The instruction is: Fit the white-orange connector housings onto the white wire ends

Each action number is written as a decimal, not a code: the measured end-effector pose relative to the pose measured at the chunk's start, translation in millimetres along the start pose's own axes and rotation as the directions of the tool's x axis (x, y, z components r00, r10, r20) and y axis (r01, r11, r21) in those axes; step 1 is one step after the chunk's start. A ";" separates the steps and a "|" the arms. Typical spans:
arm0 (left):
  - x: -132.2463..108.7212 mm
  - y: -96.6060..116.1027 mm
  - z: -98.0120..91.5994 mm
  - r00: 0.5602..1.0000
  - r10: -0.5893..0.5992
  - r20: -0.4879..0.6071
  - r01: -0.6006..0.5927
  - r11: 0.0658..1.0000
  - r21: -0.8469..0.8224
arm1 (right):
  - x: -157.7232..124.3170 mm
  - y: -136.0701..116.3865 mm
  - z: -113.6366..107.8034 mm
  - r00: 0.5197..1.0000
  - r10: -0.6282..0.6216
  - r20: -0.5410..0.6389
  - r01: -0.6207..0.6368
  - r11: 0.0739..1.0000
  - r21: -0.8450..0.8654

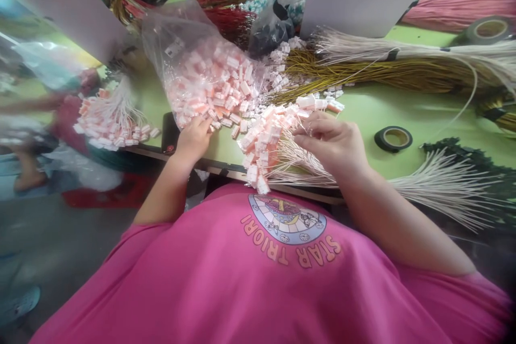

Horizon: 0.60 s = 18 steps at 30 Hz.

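- Many pink-and-white connectors (217, 94) spill from a clear plastic bag (181, 48) on the green table (403, 110).
- Left hand (193, 138) reaches into them, fingertips pinching one.
- Right hand (332, 142), fingers together, grips a wired connector bundle (266, 134).
- Tape roll (393, 138) lies just right.

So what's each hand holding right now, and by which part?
The right hand pinches thin white wires near their pink-and-white plastic connector ends. The left hand reaches into loose pink connectors; whether it grips one cannot be told.

The pink shirt (258, 279) bears a round emblem with "STAR TRIORI" lettered beneath; nothing else reads.
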State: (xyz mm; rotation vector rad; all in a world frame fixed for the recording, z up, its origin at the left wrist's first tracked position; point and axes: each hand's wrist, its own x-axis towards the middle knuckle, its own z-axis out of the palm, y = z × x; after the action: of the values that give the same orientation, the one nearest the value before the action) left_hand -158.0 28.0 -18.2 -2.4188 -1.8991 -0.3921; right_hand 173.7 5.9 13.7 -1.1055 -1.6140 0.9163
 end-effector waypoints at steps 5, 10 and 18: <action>-0.8 59.5 -31.5 0.990 -0.001 -0.142 -0.081 0.815 -0.574 | -0.3 0.6 -6.0 0.966 0.133 0.220 -0.156 0.983 0.093; -3.2 115.7 -49.9 0.968 0.253 0.006 -0.100 0.404 -0.909 | -0.6 -4.6 -4.1 0.934 0.190 0.301 -0.257 0.945 0.200; -5.5 142.3 -34.4 0.968 0.095 0.231 0.192 0.308 -0.932 | -7.3 -15.0 6.0 0.989 0.055 0.135 -0.041 0.994 -0.105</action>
State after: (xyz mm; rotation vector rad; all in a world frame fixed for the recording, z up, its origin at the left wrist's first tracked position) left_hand -28.5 -19.1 31.2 -3.1380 -2.1893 -1.8173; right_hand 165.3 -6.2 23.7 -1.1773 -1.7709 0.9687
